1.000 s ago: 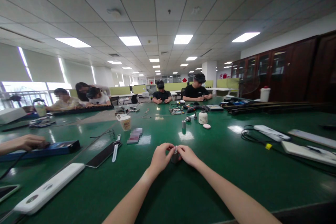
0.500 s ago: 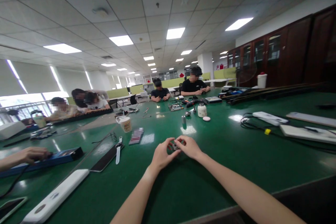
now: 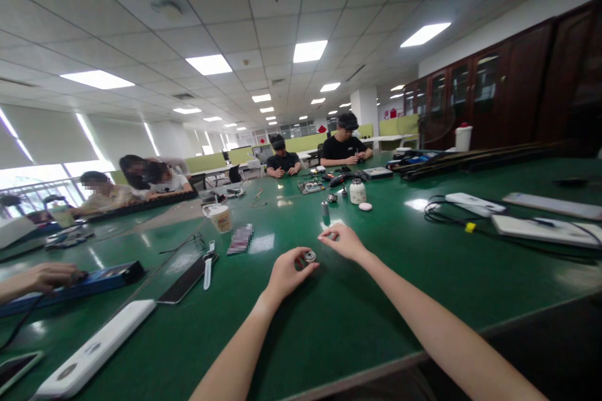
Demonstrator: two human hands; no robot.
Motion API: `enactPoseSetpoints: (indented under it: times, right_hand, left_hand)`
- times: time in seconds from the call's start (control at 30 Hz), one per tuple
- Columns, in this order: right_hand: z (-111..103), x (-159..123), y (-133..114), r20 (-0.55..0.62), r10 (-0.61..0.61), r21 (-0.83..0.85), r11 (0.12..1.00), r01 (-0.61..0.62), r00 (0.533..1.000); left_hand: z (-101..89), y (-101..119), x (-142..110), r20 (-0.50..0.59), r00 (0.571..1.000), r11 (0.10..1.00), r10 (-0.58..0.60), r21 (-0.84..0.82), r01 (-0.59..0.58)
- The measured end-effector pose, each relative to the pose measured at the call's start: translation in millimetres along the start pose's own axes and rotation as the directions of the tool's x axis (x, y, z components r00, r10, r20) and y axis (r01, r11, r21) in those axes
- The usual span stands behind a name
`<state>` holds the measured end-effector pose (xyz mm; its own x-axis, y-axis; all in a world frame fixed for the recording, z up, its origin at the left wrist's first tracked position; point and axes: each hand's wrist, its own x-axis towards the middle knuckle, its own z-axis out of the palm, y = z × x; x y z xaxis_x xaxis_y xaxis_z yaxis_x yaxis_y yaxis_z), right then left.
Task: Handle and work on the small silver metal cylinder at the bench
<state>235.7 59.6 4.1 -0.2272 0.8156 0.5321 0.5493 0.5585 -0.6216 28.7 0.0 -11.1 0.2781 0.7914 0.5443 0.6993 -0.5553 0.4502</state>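
My left hand [image 3: 288, 270] curls its thumb and fingers around a small round metal cylinder [image 3: 310, 257] just over the green table. The cylinder's ringed top faces up, and fingers hide part of its side. To the right and a little farther off, my right hand [image 3: 345, 241] is raised apart from it. The thumb and fingertips there meet in a pinch; whatever they hold, if anything, is too small to make out. Beyond my hands stands a silver cylinder [image 3: 325, 208]. Near it are a small metal part [image 3: 332, 198], a white jar [image 3: 358, 192] and a pale round lid [image 3: 365, 207].
On the left lie a smartwatch [image 3: 208, 268], a dark tablet [image 3: 185, 281], a white power strip [image 3: 96, 351] and a paper cup [image 3: 219, 219]. A neighbour's hand [image 3: 47, 279] rests on a blue box [image 3: 110, 279]. Cables and white strips [image 3: 475, 203] lie right. Several people sit around the table.
My right hand has come off the metal cylinder and moved up and right in a pinch. My left hand still holds the cylinder, its top now exposed. The view has tilted slightly.
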Motion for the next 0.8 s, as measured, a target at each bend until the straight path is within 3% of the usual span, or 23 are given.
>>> enactPoseSetpoints:
  times: [0.17,0.37,0.63,0.7,0.8]
  right_hand:
    - [-17,-3,19,0.301,0.09,-0.154,0.987,-0.044,0.949]
    - [-24,-3,22,0.385,0.152,-0.187,0.979,-0.084,0.91]
    - [-24,-2,28,0.404,0.122,-0.18,0.982,-0.052,0.906]
    - [-20,-3,25,0.337,0.093,-0.194,0.981,-0.028,0.937]
    - [-8,-2,14,0.123,0.023,-0.126,0.992,-0.008,0.992]
  left_hand:
    - [0.1,1,1,-0.007,1.0,1.0,-0.016,0.005,0.016]
    - [0.8,0,1,-0.009,1.0,1.0,-0.016,0.014,0.017]
    - [0.6,1,0,-0.006,1.0,1.0,-0.023,0.019,0.023]
    - [1.2,1,1,-0.002,1.0,0.999,-0.027,0.016,0.027]
    - [2.4,0,1,-0.002,1.0,1.0,-0.029,0.008,0.029]
